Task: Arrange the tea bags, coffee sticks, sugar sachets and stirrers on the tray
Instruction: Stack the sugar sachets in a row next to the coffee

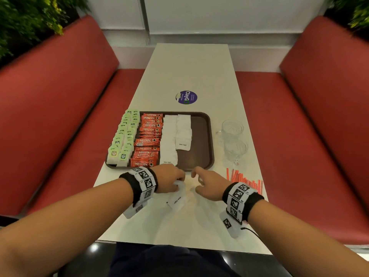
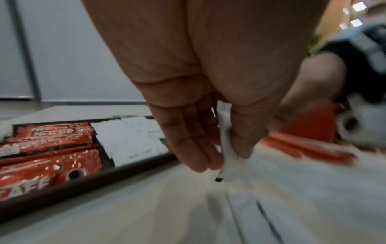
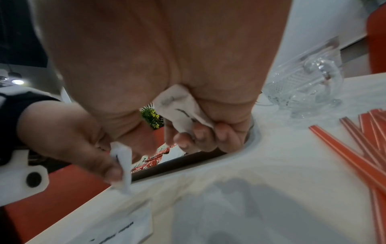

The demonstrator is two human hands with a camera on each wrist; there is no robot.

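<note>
The brown tray [image 1: 199, 140] holds rows of green tea bags [image 1: 123, 136], red coffee sticks [image 1: 148, 138] and white sugar sachets [image 1: 171, 136]; its right part is bare. Both hands hover just in front of the tray's near edge. My left hand [image 1: 180, 179] pinches a white sugar sachet [image 2: 226, 148] between thumb and fingers, just above the table. My right hand [image 1: 199, 179] keeps another sachet [image 3: 179, 105] tucked under its curled fingers. More loose sachets [image 1: 177, 200] lie on the table below the left hand. Red stirrers [image 1: 245, 179] lie on the table to the right.
Two glass cups [image 1: 232, 127] stand right of the tray, beyond the stirrers. A purple round sticker [image 1: 186, 97] lies on the white table behind the tray. Red bench seats [image 1: 60, 116] run along both long sides of the table.
</note>
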